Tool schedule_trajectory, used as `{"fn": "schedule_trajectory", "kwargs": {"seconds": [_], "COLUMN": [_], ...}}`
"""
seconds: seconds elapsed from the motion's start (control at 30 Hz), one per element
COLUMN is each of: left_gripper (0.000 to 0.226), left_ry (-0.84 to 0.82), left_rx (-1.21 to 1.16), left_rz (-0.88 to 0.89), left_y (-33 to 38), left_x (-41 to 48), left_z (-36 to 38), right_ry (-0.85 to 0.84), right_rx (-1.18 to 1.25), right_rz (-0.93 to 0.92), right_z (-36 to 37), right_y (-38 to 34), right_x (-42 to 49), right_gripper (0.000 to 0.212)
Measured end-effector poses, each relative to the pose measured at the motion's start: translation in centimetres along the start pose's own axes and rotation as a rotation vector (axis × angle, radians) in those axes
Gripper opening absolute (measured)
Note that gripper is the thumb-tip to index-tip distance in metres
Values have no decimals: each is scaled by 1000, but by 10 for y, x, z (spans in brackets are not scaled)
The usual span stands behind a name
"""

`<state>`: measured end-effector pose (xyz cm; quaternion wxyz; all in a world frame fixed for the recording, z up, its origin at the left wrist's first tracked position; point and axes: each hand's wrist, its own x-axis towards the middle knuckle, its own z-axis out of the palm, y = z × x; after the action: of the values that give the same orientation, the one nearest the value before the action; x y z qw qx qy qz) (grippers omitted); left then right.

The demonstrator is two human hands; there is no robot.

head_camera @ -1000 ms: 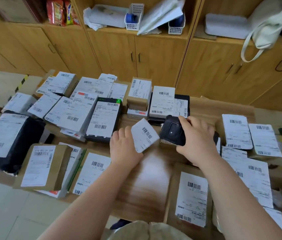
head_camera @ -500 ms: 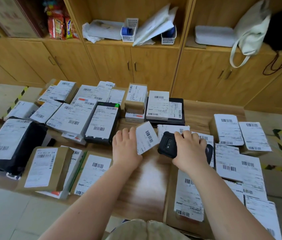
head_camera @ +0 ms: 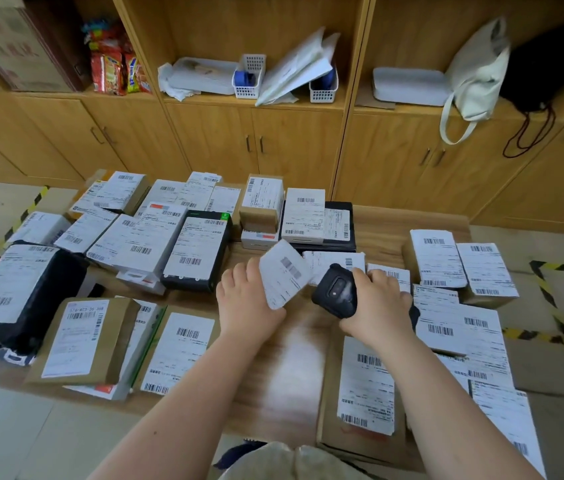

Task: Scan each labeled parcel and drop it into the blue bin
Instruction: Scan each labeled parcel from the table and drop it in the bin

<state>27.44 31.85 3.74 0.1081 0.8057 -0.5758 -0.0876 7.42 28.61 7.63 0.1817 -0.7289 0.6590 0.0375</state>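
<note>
Wooden table [head_camera: 273, 375] crowded with labeled parcels [head_camera: 200, 251] left and right. Over its bare middle the left hand [head_camera: 244, 303] grips a small white parcel [head_camera: 284, 273], label up and tilted, just beside the black scanner [head_camera: 336, 291] clutched in the right hand [head_camera: 375, 306].

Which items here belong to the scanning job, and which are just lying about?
Job: small parcel in left hand; scanner in right hand; labeled parcels on the table. Blue bin not in view.
Lying about: snack packets, white baskets, tote bag.
</note>
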Motion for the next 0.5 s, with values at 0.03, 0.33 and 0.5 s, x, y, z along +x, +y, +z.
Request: {"fn": "schedule_trajectory", "kwargs": {"seconds": [0.03, 0.33, 0.5], "left_gripper": [92, 102, 103], "left_ry": [3, -77, -204], "left_rx": [-48, -268, -264], "left_rz": [-26, 79, 334], "left_y": [3, 22, 44], "left_x": [2, 33, 41], "left_z": [-3, -29, -35], "right_ry": [19, 306, 464], "right_rx": [85, 476, 598], "right_rz": [33, 312, 577], "right_z": [0, -7, 2], "right_y": [3, 13, 15], "right_x": [0, -27, -78], "right_gripper": [83, 73, 58]}}
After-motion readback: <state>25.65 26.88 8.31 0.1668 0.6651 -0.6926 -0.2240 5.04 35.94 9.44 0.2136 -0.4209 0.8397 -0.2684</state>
